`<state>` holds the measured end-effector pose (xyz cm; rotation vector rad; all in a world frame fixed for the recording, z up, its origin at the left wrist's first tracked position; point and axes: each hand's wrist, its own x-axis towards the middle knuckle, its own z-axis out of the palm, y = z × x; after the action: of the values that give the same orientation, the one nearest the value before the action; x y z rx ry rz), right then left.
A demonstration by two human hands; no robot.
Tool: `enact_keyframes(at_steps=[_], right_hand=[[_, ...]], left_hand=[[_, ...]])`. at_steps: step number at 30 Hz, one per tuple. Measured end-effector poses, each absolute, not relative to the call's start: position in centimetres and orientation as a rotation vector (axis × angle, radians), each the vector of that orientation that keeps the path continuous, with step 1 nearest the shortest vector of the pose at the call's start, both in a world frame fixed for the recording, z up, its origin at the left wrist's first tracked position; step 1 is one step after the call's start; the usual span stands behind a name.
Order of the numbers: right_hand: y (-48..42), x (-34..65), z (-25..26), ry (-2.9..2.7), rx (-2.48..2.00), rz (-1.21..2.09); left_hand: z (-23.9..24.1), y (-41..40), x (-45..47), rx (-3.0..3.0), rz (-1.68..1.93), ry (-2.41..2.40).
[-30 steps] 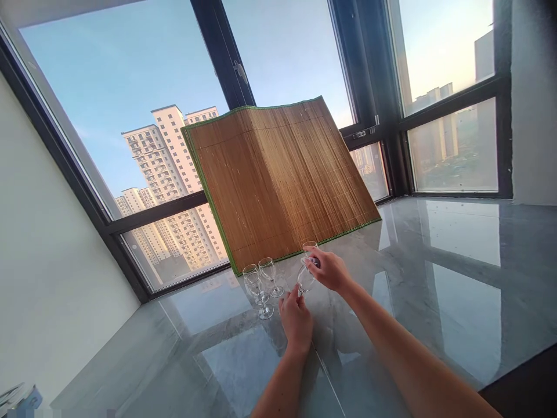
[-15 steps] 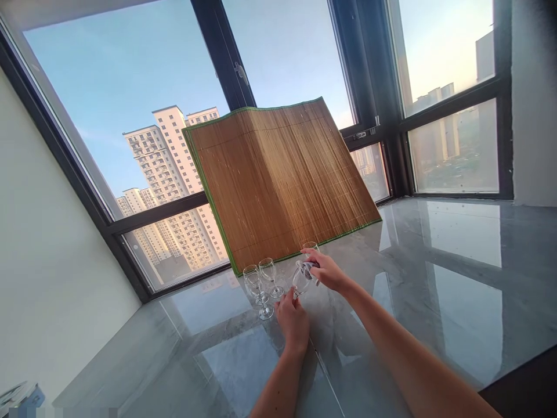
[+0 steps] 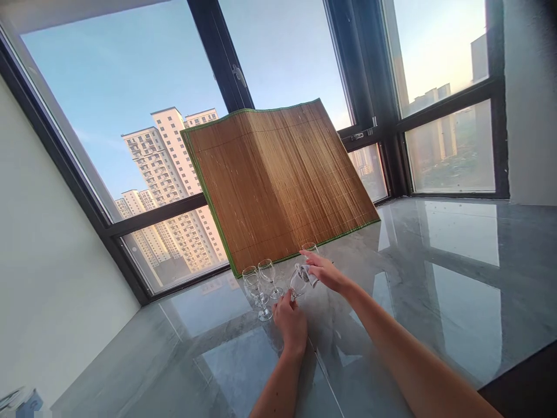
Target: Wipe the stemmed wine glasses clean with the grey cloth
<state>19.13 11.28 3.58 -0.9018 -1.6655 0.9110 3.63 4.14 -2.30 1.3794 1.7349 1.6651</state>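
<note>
My left hand (image 3: 289,325) grips the stem of a clear wine glass (image 3: 298,283) that is tilted to the right above the grey marble counter (image 3: 435,273). My right hand (image 3: 324,271) pinches a small pale cloth (image 3: 306,273) against the rim of the glass's bowl. Three more stemmed glasses (image 3: 260,284) stand upright in a cluster just left of my hands. Another glass (image 3: 309,248) stands behind my right hand, partly hidden by it.
A brown bamboo mat (image 3: 278,180) with a green edge leans against the large windows behind the glasses. A white wall (image 3: 47,278) bounds the counter on the left. Something blue (image 3: 26,403) pokes in at the bottom left corner.
My right hand has slid a little down and left along the glass's bowl with the cloth. My left hand has risen slightly on the stem, and the glass now tilts more.
</note>
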Motion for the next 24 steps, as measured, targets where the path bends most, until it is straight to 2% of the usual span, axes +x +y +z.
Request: enact_keyframes(at_steps=[7, 13, 24], right_hand=[[10.7, 18.9, 3.4, -1.712, -0.846, 1.129], [9.4, 17.4, 3.2, -1.774, -0.96, 0.989], [9.9, 18.0, 3.0, -1.931, -0.934, 0.959]], left_hand=[[-2.1, 3.9, 3.7, 1.466, 1.648, 1.742], [-2.2, 4.1, 3.9, 1.544, 1.664, 1.724], [-1.9, 3.8, 3.8, 1.772, 1.364, 2.086]])
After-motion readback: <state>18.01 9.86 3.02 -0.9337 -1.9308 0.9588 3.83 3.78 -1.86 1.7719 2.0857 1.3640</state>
